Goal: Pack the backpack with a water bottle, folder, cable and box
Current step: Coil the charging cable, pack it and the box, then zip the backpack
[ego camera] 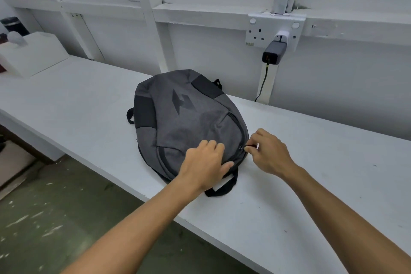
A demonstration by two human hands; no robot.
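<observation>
Backpack (189, 118): flat on white surface (311, 162); left hand (204, 162) pressing it, grip apart (palm down); right hand (269, 151) grip pinching zipper pull (250, 146).

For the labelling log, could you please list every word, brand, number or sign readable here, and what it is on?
No readable text.
backpack: a dark angular emblem, no letters.
wall socket: a small sticker at the lower left corner, too small to read.
charger: no legible marking.
</observation>
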